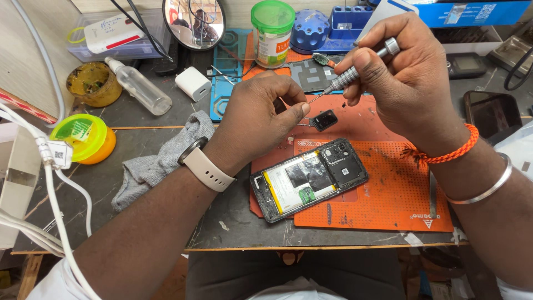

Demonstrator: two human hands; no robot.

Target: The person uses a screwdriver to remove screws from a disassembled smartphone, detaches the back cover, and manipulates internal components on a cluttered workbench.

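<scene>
Presently, the right hand (413, 75) grasps a slim metal screwdriver (355, 72) between thumb and fingers, shaft angled down to the left, its tip meeting the pinched fingertips of the left hand (261, 119). The left hand is closed in a pinch; what it pinches is too small to identify. Just beside those fingertips a small black component (323, 120) lies on the orange work mat (388, 194).

An opened smartphone (309, 179), back cover removed, battery and circuit board exposed, lies tilted on the mat below both hands, untouched by either.

The left wrist carries a pale-strapped watch (206, 164); the right wrist carries an orange braided cord (449, 153) and a metal bangle (488, 186).

A grey cloth (161, 161) lies left of the left forearm. Further left stands a yellow-green lidded tub (83, 138). Behind are a clear spray bottle (139, 86), a white charger block (193, 83), a round mirror (193, 22) and a green-lidded jar (272, 33).
</scene>
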